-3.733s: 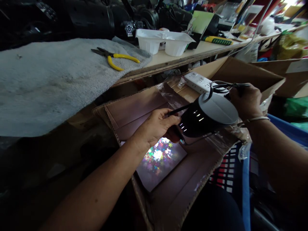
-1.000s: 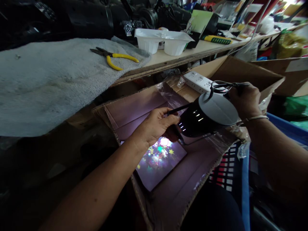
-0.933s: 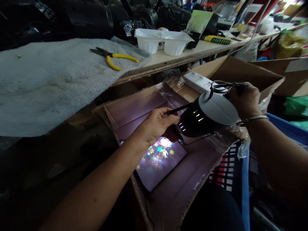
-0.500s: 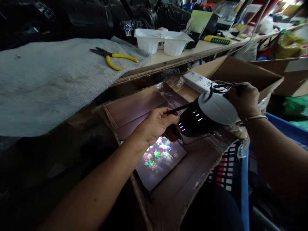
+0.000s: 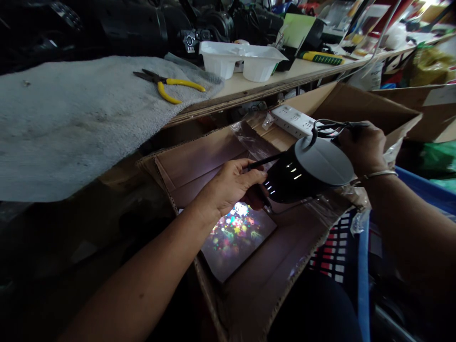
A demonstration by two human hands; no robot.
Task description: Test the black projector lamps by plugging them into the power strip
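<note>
A black projector lamp (image 5: 295,173) with a grey round back is tilted over an open cardboard box (image 5: 249,294). My left hand (image 5: 237,185) is closed on the lamp's front end, by its black bracket. Colourful patterns of light fall on a white sheet (image 5: 228,263) lying in the box. My right hand (image 5: 363,147) is closed around the black power cord (image 5: 327,124), beside the white power strip (image 5: 294,119); the plug end is hidden by the fingers.
Yellow-handled pliers (image 5: 171,88) lie on a grey cloth (image 5: 78,118) at the bench's left. White plastic trays (image 5: 245,59) and a green-yellow cutter (image 5: 322,58) are on the bench (image 5: 270,88). A blue-rimmed basket (image 5: 363,270) stands right of the box.
The projected light on the sheet has changed pattern and colours. Both hands and the lamp have stayed nearly in place.
</note>
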